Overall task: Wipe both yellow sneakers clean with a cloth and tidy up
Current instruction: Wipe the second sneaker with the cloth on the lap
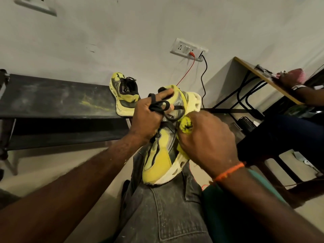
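Note:
One yellow sneaker [158,160] with a white sole rests toe-down on my knee. My left hand [149,116] grips its upper part, with the black laces looped round my fingers. My right hand [208,139] holds a bunched yellow cloth [185,126] and presses it against the sneaker's side near the sole. The second yellow sneaker [124,95] stands on the right end of a dark bench [52,99], apart from both hands.
A wall socket [188,49] with a red and a black cable hangs behind the shoe. At the right, another person's hand [287,79] rests on a wooden desk [259,76]. A dark chair stands at my right, and my jeans leg [168,213] fills the foreground.

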